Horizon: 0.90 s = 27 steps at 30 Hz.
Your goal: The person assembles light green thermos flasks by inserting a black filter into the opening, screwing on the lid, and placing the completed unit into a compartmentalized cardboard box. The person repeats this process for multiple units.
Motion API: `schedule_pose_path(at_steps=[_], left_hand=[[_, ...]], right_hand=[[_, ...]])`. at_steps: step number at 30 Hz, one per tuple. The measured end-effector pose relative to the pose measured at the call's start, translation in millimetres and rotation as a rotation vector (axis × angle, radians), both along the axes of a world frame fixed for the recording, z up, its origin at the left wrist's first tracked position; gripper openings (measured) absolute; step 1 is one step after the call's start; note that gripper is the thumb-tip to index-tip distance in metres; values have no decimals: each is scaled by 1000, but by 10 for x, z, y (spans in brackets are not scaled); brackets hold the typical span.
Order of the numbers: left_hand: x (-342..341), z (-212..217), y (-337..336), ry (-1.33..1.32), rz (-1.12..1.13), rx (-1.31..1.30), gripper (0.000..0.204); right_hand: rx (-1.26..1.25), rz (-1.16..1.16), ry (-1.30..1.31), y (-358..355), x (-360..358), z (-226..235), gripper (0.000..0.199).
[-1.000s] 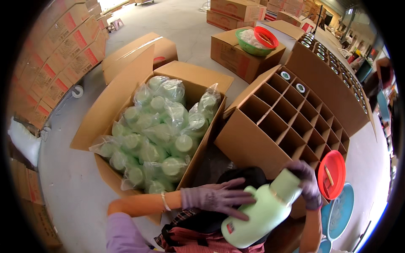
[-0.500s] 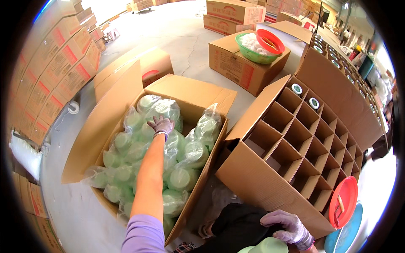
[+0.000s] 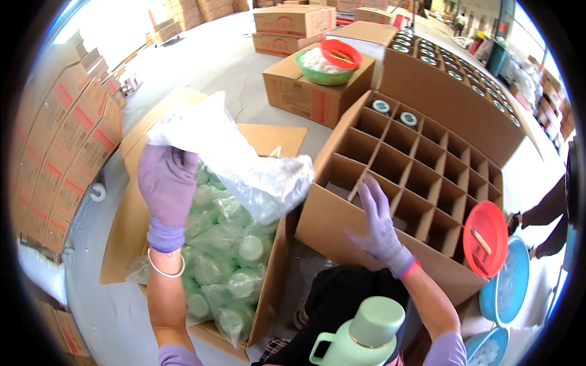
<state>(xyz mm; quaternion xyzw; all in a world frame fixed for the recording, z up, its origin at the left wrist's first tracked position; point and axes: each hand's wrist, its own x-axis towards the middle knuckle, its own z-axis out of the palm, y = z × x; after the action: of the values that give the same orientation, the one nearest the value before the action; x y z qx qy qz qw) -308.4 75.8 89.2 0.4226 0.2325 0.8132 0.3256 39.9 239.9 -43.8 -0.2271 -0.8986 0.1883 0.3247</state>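
My left hand (image 3: 166,186), in a purple glove, is raised and closed on the top end of a thin clear plastic bag (image 3: 235,161). The bag stretches to the right above an open cardboard box (image 3: 122,241) packed with green bottles in clear bags (image 3: 213,270). Gloved too, my right hand (image 3: 381,229) has its fingers apart with nothing in them, in front of a carton with cardboard dividers (image 3: 342,235). Two white-topped bottles (image 3: 408,119) stand in its far cells. Upright at my lap is a light green vacuum flask (image 3: 366,338) with a handle.
A red basin (image 3: 486,222) with a wooden-handled tool rests at the divided carton's near right corner, beside blue basins (image 3: 511,280). Farther off, a green basket (image 3: 323,74) tops a closed carton (image 3: 305,100). Stacked cartons (image 3: 67,140) line the left; a person's legs (image 3: 546,216) show right.
My left hand has come up from the bagged bottles and now holds a plastic bag. My right hand has moved up off the flask, which now stands more fully in view. The view has shifted.
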Motion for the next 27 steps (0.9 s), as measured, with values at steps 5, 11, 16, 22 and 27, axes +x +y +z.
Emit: schedule_pose_path(at_steps=[5,11,16,22,27], left_hand=[[449,-55,300,143,288,-259,61],[2406,-1011,-331,478,281,-516,95],[2490,-1488,-137,-396,41,-445,38],[2571,-1363,-1176,536,-354,-739,30],[2740,-1560,-1675,194,-340,-760,28]], right_hand=[[-140,247,260,183,-222,218,60],[-241,-61,219,-372,208,400,26],[67,-290,98,-664,1113,317,21],[-98,-595,117,-1692,2013,-25,47],[-39,-640,17,-2709,1945,-165,44]])
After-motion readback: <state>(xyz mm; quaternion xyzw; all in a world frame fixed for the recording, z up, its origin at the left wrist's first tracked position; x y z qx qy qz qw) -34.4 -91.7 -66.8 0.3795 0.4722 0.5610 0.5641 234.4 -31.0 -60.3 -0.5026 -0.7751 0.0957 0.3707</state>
